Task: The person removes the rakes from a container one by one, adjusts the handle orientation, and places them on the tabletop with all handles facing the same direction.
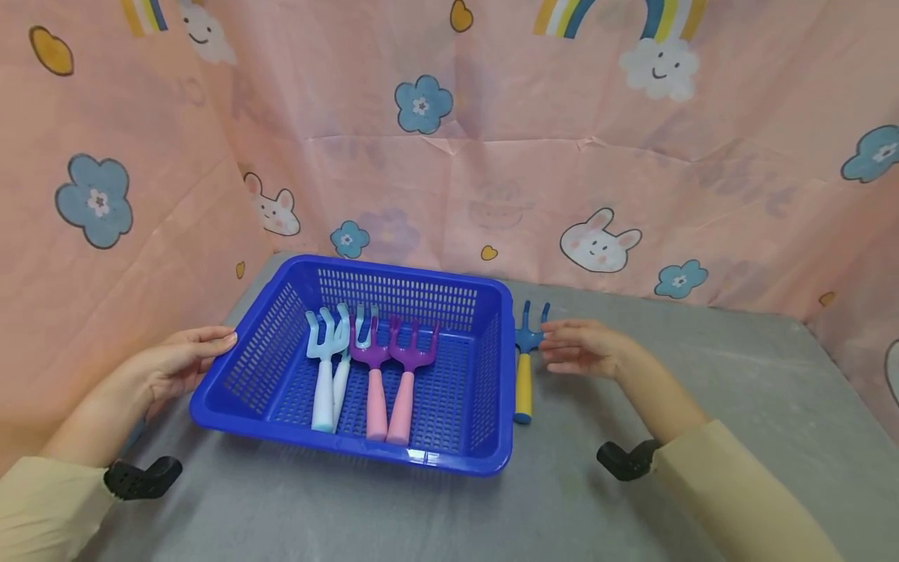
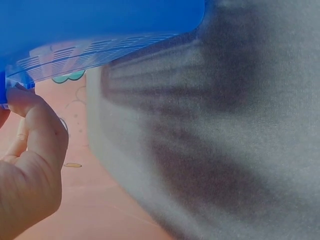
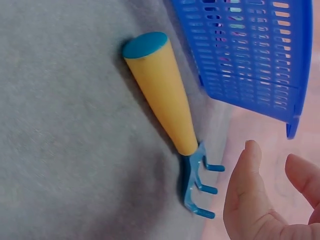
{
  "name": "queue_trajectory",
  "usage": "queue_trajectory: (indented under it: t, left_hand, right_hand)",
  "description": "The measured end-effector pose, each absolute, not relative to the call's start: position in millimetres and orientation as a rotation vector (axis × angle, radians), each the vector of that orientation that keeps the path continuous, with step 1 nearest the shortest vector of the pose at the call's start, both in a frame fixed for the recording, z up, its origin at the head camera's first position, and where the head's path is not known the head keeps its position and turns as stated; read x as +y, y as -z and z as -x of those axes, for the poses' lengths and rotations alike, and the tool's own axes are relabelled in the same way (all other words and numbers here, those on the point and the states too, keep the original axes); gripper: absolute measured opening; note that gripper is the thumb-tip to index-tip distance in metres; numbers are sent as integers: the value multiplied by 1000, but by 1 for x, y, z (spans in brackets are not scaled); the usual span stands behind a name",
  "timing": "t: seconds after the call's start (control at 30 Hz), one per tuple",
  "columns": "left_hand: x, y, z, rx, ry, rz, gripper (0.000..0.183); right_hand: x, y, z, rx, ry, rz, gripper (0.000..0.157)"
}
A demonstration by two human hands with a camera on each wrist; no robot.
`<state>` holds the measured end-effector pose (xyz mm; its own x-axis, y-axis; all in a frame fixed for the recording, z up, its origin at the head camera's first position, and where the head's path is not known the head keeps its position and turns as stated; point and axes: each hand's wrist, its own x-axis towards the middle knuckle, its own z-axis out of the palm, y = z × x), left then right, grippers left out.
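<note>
A blue plastic basket (image 1: 351, 451) holds two light-blue hand forks (image 1: 324, 382) and two purple hand forks with pink handles (image 1: 402, 402). At the basket's left rim, my left hand (image 1: 184, 361) pinches the edge between thumb and fingers; the left wrist view shows this hand (image 2: 37, 150) at the rim too. Just outside the right wall lies another hand fork (image 1: 524, 382), with a yellow handle and blue tines. My right hand (image 1: 586, 349) is beside its tines, fingers extended and apart from the handle. In the right wrist view, thumb and finger of that hand (image 3: 270, 205) are spread, holding nothing.
The basket stands on a grey tabletop (image 1: 702, 390). Pink cloth (image 1: 492, 179) printed with flowers, rabbits and rainbows hangs behind and at both sides. A black wrist mount (image 1: 627, 460) shows at the right cuff, another (image 1: 143, 478) at the left.
</note>
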<state>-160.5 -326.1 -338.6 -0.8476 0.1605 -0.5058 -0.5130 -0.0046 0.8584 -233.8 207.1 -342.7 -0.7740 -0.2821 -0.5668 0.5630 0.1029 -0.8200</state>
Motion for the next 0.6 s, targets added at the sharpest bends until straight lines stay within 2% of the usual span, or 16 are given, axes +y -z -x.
queue_trajectory:
  t: [0.47,0.6]
  left_hand:
    - [-325,336,162,1868,-1876,363,15]
    - [-325,337,161,1846,-1893,363,15]
  right_hand:
    - [195,314,237,1785,1743,-190,48]
    - [189,309,236,1795,1737,-166,50]
